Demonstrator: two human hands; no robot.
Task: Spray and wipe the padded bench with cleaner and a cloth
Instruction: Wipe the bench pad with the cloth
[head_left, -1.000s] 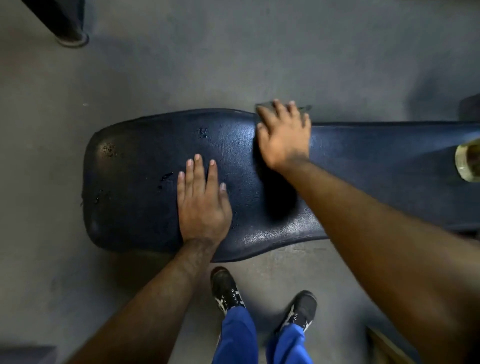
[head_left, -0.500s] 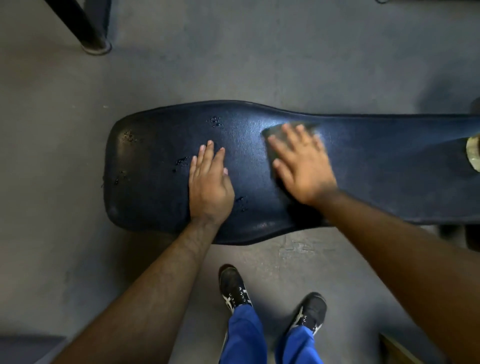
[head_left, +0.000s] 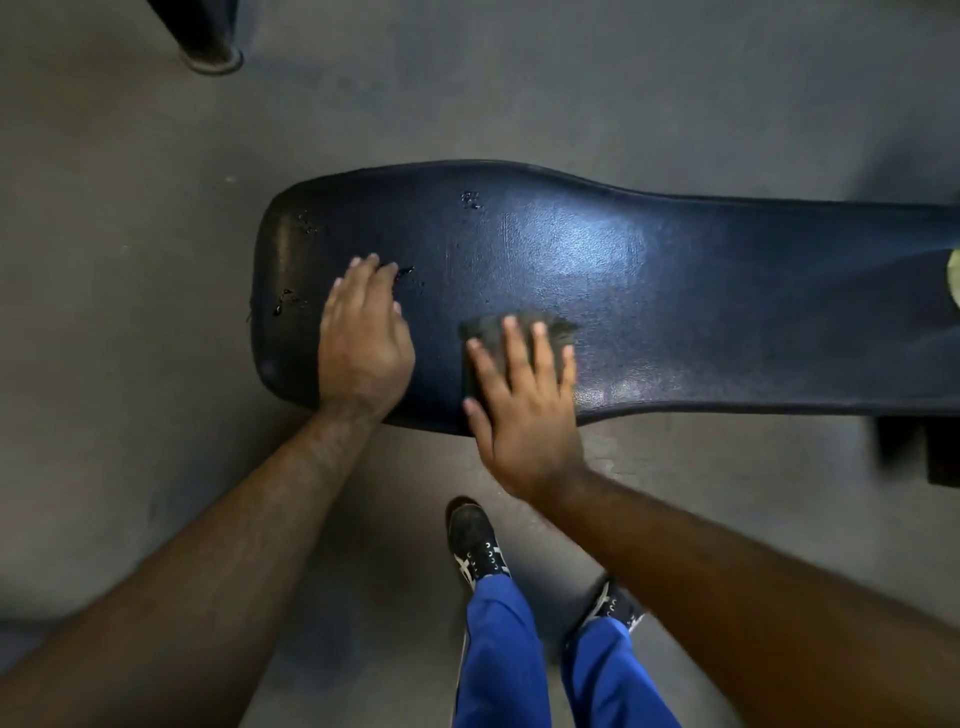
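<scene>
A dark blue padded bench (head_left: 701, 291) runs left to right across the middle, shiny where it is wet, with droplets near its rounded left end. My right hand (head_left: 524, 410) presses flat on a grey cloth (head_left: 485, 332) at the bench's near edge; most of the cloth is hidden under the palm and fingers. My left hand (head_left: 363, 338) lies flat on the pad to the left of the cloth, fingers together, holding nothing. A pale yellow-green object (head_left: 954, 283) sits on the bench at the right frame edge, cut off.
Grey concrete floor surrounds the bench. A black post base (head_left: 210, 52) stands at the top left. A dark bench support (head_left: 919, 452) shows under the right end. My shoes (head_left: 475, 545) and blue trousers are on the floor just below the bench's near edge.
My right hand has dragged the cloth from the far edge of the bench across the pad to its near edge. My left hand stays flat on the pad. The view has shifted.
</scene>
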